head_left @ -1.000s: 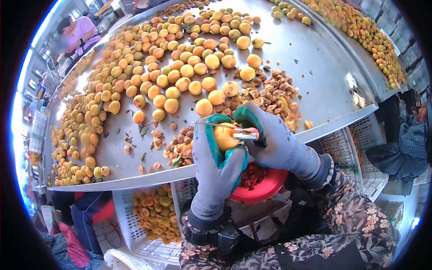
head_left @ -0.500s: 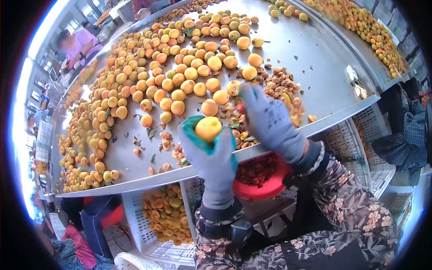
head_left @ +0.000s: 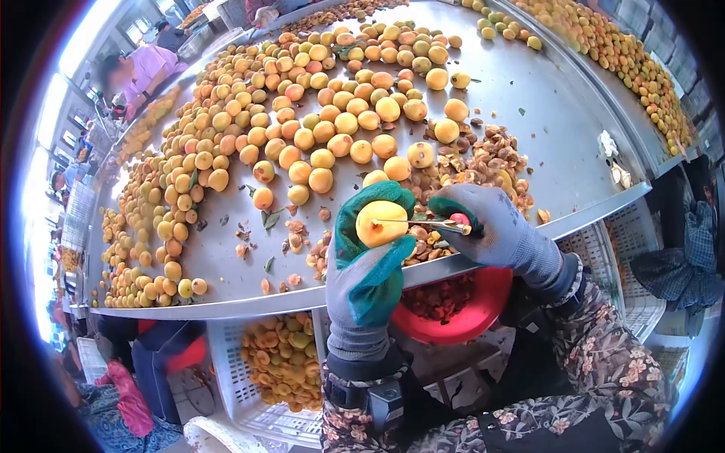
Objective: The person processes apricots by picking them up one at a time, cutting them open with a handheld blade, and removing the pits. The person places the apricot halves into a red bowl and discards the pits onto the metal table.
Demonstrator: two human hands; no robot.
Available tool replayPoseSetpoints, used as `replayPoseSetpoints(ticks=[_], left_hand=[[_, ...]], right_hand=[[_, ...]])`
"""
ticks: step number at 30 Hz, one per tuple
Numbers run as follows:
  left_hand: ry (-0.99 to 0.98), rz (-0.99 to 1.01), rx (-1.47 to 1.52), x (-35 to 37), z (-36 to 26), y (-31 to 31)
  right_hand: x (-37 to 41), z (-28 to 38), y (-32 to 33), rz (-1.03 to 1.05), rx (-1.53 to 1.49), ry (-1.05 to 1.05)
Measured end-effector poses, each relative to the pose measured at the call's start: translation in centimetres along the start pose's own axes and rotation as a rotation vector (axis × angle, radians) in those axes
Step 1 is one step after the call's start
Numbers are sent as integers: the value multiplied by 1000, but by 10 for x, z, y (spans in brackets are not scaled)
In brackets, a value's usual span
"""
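Note:
My left hand (head_left: 370,260), in a grey glove with green palm, is closed round a yellow apricot (head_left: 381,224) above the table's front edge. Just right of it, my right hand (head_left: 487,223), gloved the same way, grips a thin metal tool (head_left: 430,223) with a red end. The tool's tip meets the apricot's side. Behind the hands lie many whole apricots (head_left: 321,158) on the metal table (head_left: 529,121). A pile of brown pits (head_left: 491,162) lies just beyond my right hand.
Below the table edge hangs a red bowl (head_left: 483,302) with dark red pieces. White crates (head_left: 234,370) stand below, one holding halved apricots (head_left: 279,362). A person in purple (head_left: 147,72) is at the far left. White scraps (head_left: 608,143) lie at right.
My right hand has come down beside the left, and the tool now shows touching the apricot. The left hand has shifted right and turned with the fruit. The view has moved slightly.

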State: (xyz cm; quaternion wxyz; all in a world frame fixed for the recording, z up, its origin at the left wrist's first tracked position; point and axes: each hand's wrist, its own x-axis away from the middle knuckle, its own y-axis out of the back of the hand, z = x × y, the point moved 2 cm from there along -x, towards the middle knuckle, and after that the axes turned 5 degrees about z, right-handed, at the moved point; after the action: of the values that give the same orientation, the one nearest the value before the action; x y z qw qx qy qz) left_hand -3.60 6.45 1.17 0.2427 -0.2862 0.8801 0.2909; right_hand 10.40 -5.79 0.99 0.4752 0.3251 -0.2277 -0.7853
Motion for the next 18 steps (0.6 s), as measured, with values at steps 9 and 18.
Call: replayPoseSetpoints(ticks=[9,18], left_hand=[[164,89,65,-2,-3,-2],[379,-32,932,6,4,-26]], right_hand=[[6,-3,1,51,116,-81],[3,1,-7,78,-16,-80]])
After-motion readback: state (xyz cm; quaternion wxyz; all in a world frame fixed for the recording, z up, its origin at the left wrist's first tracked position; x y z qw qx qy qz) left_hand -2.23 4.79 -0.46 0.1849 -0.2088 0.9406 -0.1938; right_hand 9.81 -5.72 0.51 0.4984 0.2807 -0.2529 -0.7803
